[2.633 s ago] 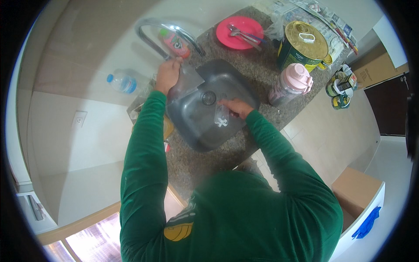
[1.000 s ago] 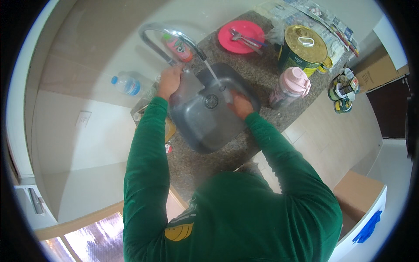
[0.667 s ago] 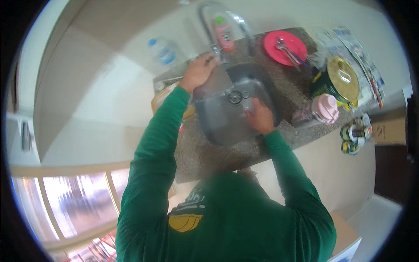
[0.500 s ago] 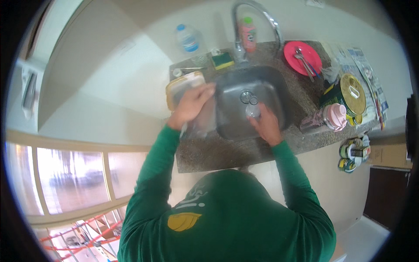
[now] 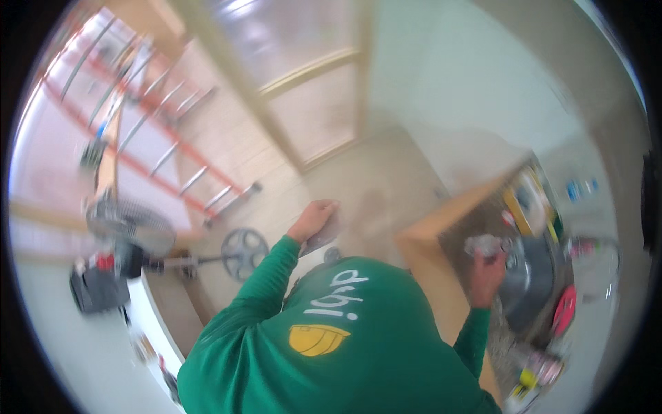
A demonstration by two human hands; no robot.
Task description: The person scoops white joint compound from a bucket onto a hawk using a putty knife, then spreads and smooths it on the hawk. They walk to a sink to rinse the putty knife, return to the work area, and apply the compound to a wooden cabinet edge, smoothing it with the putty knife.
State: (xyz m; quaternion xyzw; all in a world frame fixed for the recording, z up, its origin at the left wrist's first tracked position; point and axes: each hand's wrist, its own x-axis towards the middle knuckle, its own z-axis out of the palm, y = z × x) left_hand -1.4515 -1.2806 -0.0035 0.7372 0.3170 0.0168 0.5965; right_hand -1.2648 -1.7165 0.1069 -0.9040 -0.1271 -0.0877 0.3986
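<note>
My left hand (image 5: pixel 314 219) is held out over the floor, away from the counter, with its fingers closed. A thin translucent thing (image 5: pixel 324 236) hangs from it, too blurred to name. Over the edge of the sink (image 5: pixel 527 283), my right hand (image 5: pixel 487 272) is closed on a small clear cup (image 5: pixel 481 244). Close beyond the cup, an open container with a yellowish rim (image 5: pixel 529 205) sits on the counter.
A pink plate (image 5: pixel 564 310), a pink-topped bottle (image 5: pixel 545 366) and a clear bottle (image 5: pixel 581 188) stand around the sink. An orange ladder (image 5: pixel 162 148) leans across the left side, with a standing fan (image 5: pixel 131 224) nearby. The counter's edge (image 5: pixel 448 214) runs between my hands.
My view and body have swung left, away from the sink. My left hand has moved off the counter and over the floor. The clear cup in my right hand has risen out of the sink.
</note>
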